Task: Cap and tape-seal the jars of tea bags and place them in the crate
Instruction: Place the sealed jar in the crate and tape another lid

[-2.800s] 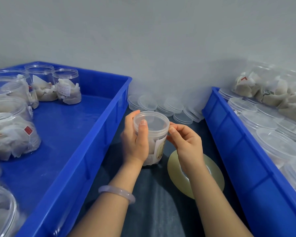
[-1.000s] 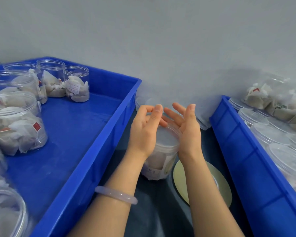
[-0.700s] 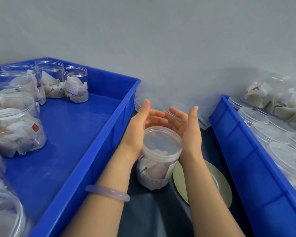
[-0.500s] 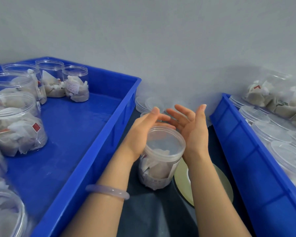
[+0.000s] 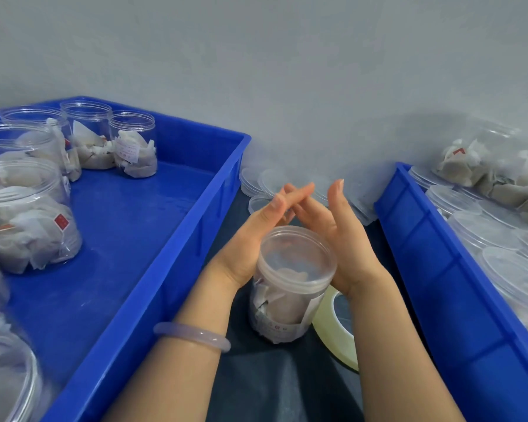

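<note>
While working in the gap between the left crate [image 5: 153,303] and the right crate [image 5: 457,300], keep the jar [image 5: 284,309] upright on the dark cloth [image 5: 281,385]. Press the flat palms evenly on opposite sides of the lid [image 5: 297,257] and slide them against each other, probably the surest way to spin it tight without cross-threading. Left hand [image 5: 250,239] and right hand [image 5: 345,239] both open: fingers straight, tips crossing beyond the jar, curled round nothing. Lid squeezed between the palm heels, jar body below, ungripped. Tape roll [image 5: 333,330] just beside the jar, under the right wrist.
</note>
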Tool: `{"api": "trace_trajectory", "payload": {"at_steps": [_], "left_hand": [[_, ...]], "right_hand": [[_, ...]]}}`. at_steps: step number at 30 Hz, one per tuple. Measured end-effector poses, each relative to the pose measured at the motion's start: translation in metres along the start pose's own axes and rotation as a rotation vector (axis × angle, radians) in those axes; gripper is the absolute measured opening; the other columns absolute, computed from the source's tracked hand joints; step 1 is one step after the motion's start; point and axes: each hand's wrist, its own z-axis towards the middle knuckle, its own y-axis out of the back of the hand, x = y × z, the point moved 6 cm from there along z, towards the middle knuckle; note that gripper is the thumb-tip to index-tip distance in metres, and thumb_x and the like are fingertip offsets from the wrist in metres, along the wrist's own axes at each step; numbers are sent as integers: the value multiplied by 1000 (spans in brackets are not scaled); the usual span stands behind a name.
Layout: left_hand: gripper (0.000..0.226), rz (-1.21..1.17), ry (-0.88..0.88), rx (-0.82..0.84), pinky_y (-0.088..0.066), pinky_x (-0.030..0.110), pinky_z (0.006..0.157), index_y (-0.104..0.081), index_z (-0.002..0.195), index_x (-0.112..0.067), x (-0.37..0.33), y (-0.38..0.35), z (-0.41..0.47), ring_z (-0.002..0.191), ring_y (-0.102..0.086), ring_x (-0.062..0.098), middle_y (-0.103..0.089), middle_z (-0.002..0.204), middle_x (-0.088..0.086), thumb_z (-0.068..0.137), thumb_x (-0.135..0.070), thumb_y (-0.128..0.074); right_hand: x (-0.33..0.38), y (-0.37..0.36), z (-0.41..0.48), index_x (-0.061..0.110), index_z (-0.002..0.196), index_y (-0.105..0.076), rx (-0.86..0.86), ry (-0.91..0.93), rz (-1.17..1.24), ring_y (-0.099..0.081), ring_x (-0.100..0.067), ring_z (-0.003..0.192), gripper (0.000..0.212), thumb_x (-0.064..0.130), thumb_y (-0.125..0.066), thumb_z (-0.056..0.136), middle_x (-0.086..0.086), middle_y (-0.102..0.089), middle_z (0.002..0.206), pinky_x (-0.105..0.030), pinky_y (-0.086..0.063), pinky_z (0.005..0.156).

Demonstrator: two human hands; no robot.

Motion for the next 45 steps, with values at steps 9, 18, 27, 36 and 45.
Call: {"api": "trace_trajectory", "payload": {"at_steps": [9,18,27,36,45], "left_hand": [[54,27,1,-188,-42,46,104,-71,109,-4,1,3,6,110,-64,26,-71,109,15,92,-46,-41],[45,-35,-56,-188,-47,41,99,-76,97,-14,2,1,9,105,-67,26,-73,102,12,92,-37,-38],[61,249,-119,-781,-47,30,72,-68,68,-16,-9,30,-4,68,-66,11,-70,66,-2,99,-52,-29],[58,229,-67,-298,-47,35,98,-71,100,-13,-9,4,6,103,-66,14,-73,102,2,87,-58,-37],[34,232,-194,-469,-46,22,79,-56,68,-17,-9,6,6,78,-64,6,-69,72,-6,86,-44,-45]], "right_hand": [[1,0,-6,5,103,-74,-56,50,-18,-66,-29,107,87,78,-37,72,-17,-70,108,-43,-49,97],[-1,8,-4,8,90,-77,-223,34,58,-71,-26,93,79,71,-31,88,-15,-73,96,-33,-56,77],[15,35,-19,13,77,-71,-818,344,-37,-70,-11,70,61,47,-27,102,1,-74,78,-28,-56,69],[8,19,-8,21,107,-67,-440,319,-20,-62,-16,111,63,65,-26,89,-3,-69,116,-43,-44,99],[5,21,-9,8,86,-73,-537,247,-76,-71,-24,91,61,52,-32,98,-10,-75,87,-48,-47,99]]}}
